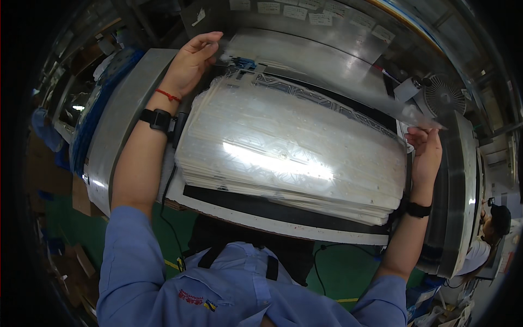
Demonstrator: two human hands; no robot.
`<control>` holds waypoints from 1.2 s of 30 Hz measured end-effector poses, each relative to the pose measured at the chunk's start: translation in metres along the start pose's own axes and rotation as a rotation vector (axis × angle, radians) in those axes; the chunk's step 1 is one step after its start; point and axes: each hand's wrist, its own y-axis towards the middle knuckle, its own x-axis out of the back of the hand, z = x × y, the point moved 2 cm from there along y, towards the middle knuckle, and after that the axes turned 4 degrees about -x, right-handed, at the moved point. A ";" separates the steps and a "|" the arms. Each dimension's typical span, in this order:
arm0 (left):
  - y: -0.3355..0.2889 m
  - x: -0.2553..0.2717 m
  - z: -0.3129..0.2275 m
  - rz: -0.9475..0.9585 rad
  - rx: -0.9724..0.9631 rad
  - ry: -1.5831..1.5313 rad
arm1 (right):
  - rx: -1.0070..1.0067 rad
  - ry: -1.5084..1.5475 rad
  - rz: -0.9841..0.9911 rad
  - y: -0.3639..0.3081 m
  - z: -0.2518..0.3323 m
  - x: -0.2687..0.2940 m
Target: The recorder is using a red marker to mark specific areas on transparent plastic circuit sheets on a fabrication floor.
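A thin see-through plastic sheet [348, 92] is stretched between my hands above the far side of the table. My left hand [190, 61] is at the far left, thumb and fingers pinched at that end of the sheet; the exact grip is blurred. My right hand [426, 152] pinches the sheet's right corner with its fingertips. Below and nearer me lies a thick stack of clear, whitish plastic sheets [294, 133] with uneven edges, glare across its middle. Under the stack's far edge a patterned cut-out strip [327, 101] shows, with small blue pieces [242, 62] at its left end.
A black mat [245, 203] covers the white-edged table. Metal panels stand at the left [122, 114] and right [460, 180]. A small fan [445, 95] and a white cylinder [407, 90] are at the back right. A person [487, 240] is at the far right. Cables hang in front.
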 end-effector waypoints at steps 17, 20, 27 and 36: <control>-0.006 -0.022 -0.005 0.272 0.321 0.037 | 0.003 -0.222 0.048 0.004 -0.005 0.012; -0.009 -0.028 -0.009 0.272 0.338 0.075 | 0.021 -0.178 0.024 0.004 -0.006 0.013; -0.006 -0.019 -0.007 0.193 0.298 0.132 | 0.016 -0.091 0.074 0.002 -0.004 0.007; 0.003 0.008 0.008 0.073 0.236 -0.070 | -0.040 -0.156 0.031 0.007 -0.009 0.011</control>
